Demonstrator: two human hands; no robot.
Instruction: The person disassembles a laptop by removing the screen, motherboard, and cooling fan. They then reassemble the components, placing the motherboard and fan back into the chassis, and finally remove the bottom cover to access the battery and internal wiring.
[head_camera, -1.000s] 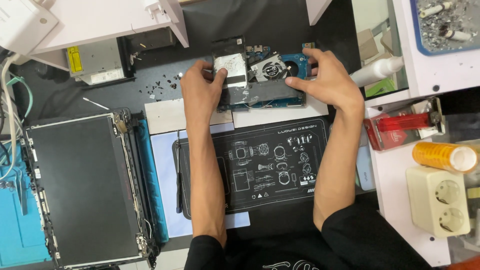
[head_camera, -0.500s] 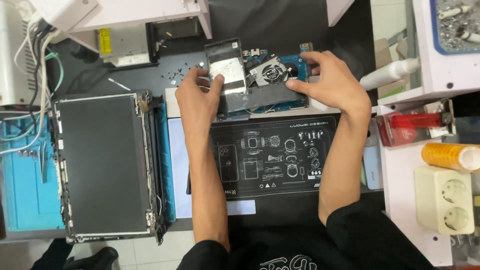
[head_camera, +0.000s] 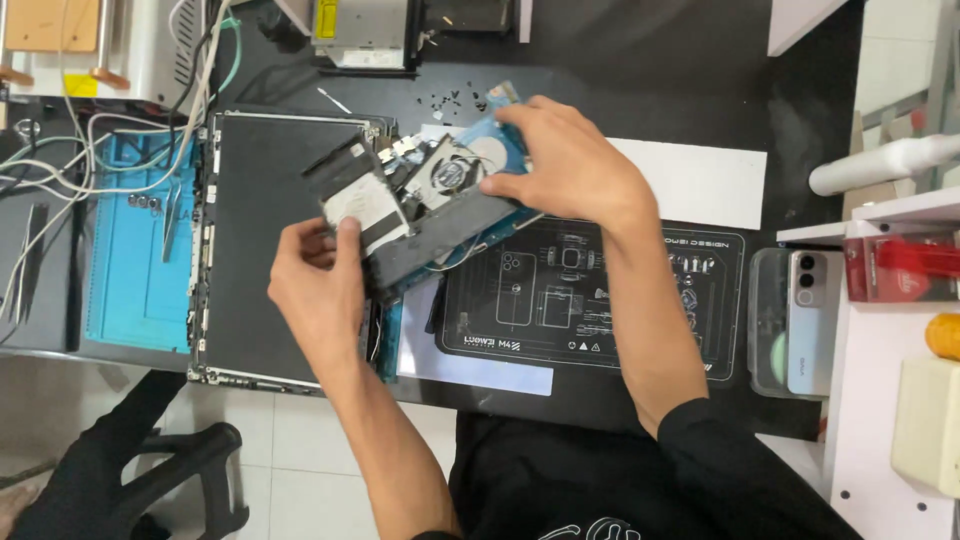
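Two hands, left hand (head_camera: 318, 285) and right hand (head_camera: 560, 165), grip the laptop motherboard (head_camera: 430, 215) tilted above the worktop's (head_camera: 650, 90) rear edge, exposing its fan (head_camera: 450, 172).

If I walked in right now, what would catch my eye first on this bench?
Probably the blue circuit board with its round fan, held up mid-bench between the left hand and the right hand. Next, the bare laptop screen panel lying flat to its left, and the black printed work mat underneath.
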